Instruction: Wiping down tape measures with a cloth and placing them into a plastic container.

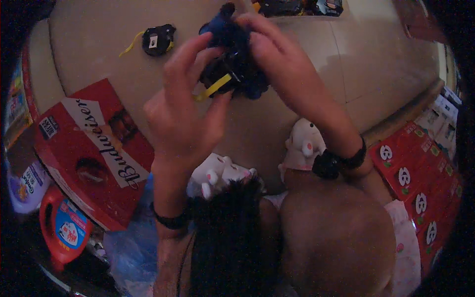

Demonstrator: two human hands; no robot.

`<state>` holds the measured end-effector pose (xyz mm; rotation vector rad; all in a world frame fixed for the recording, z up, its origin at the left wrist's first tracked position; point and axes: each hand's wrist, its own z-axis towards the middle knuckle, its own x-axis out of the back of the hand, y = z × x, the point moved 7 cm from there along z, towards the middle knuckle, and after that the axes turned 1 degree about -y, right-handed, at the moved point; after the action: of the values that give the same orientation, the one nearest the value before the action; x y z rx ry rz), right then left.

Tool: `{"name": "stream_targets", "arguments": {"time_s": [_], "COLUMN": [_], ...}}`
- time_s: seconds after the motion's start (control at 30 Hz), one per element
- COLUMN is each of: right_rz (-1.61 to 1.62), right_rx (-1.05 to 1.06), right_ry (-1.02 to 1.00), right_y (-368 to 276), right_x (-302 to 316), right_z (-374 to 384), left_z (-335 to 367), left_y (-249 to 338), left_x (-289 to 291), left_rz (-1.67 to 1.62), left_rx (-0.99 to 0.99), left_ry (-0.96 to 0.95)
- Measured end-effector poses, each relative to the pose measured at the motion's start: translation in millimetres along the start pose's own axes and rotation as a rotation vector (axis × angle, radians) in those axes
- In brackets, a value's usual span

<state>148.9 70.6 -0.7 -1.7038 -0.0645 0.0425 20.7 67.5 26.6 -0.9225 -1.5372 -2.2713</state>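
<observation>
Up at the top middle, my two hands hold a dark bundle between them. In it is a black tape measure (217,74) with a short yellow tape end (216,87) sticking out. A dark blue thing (255,81) lies against its right side; the dim light hides what kind it is. My left hand (185,109) has its fingers and thumb curled round the tape measure from the left. From the right, my right hand (279,57) grips the dark blue thing, its fingertips partly hidden. Another black tape measure (159,40) lies on the floor to the left, its yellow tape slightly out.
A red carton (99,153) stands at left, beside a red detergent bottle (67,227) and a purple bottle (30,185). Blue plastic (131,252) lies below it. Red packaging (420,173) is at right. Dark items (282,7) sit at the top edge. White plush slippers (304,143) show below my hands.
</observation>
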Motion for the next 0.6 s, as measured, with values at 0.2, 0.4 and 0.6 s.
{"name": "stream_targets", "arguments": {"time_s": [0.2,0.4,0.6], "right_rz": [-0.232,-0.128,-0.251], "right_rx": [0.204,0.071,0.11], "right_ry": [-0.057,0.042,0.188], "right_y": [-19,-1,25], "right_x": [-3,7,19], "right_z": [5,2,-3], "left_z": [1,2,6], "left_y": [9,14,13], "left_x": [7,5,12], "left_rz": [0.063,0.084,-0.034], "left_rx": [0.004,-0.051,0.028], "left_ry": [0.035,-0.014,-0.021]}}
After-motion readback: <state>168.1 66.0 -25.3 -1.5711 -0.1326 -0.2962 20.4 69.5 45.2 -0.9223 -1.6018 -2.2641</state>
